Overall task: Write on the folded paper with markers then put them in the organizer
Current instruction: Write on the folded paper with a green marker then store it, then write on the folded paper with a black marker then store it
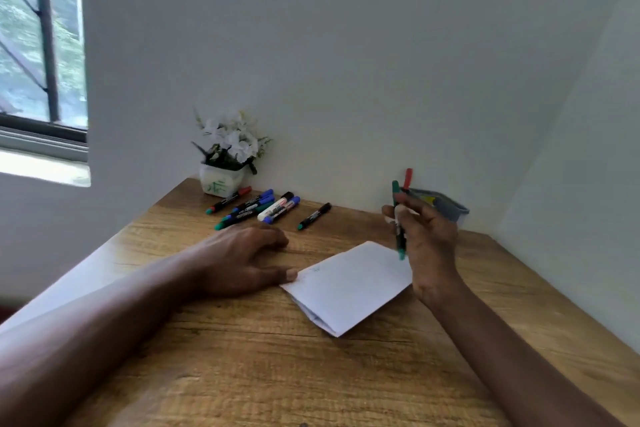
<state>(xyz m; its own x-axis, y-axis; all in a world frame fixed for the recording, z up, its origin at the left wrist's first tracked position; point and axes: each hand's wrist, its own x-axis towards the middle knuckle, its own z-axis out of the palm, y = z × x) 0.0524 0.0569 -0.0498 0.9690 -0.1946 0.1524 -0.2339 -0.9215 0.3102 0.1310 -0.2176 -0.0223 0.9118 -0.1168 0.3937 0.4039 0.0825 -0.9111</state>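
Green marker (399,218) stands nearly upright in my right hand (427,243), its long axis near vertical, lower end above the folded paper (349,284) on the tabletop (277,357), fingers (403,210) closed round its barrel. My left hand (242,260) lies loosely open, thumb touching the paper's edge.

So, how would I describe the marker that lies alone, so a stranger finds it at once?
Start at the flower pot by the wall, pass the marker cluster. Right of it, the lone marker lies apart: black body, green tip.
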